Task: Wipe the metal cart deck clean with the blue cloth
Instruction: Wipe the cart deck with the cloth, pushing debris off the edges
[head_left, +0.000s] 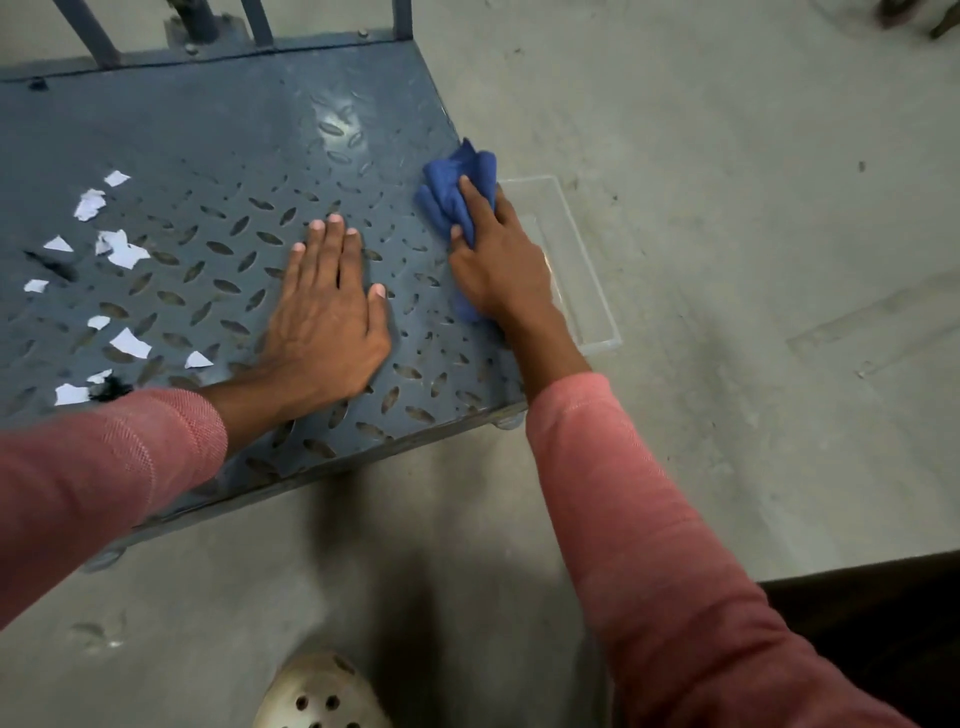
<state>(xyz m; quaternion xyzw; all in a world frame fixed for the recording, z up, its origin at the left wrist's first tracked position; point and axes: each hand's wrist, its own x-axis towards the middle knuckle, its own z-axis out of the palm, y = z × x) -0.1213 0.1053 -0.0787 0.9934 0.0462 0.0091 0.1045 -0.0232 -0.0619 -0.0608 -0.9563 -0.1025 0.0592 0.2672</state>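
item: metal cart deck (208, 130), dark tread plate with a raised lozenge pattern, standing on a concrete floor (727, 260).

item: blue cloth (454, 200), bunched, lying at the deck's right edge. it is partly under the right hand (496, 267), whose fingers curl over it and grip it.

item: left hand (327, 312), flat on the deck near its middle, fingers straight and holding nothing. it appears to be bracing the person.

item: torn white paper scraps (127, 254), scattered over the left part of the deck, well apart from the cloth, with a dark fuzzy clump (111, 387) by the near left edge.

item: clear plastic tray (589, 260), just beside the deck's right edge under the cloth hand. it likely serves as the catch bin.

handling note: the step in hand looks like the end of a sweep to the right edge. judged best practice:
- spread the cloth wider under the palm.
- start the next pass beyond the scraps on the left.
- drag in one steady, overlapping stroke toward the tray.
- press into the tread grooves, since light scraps may skip or scatter under a fast stroke.
- lift the bracing hand clear of the path.
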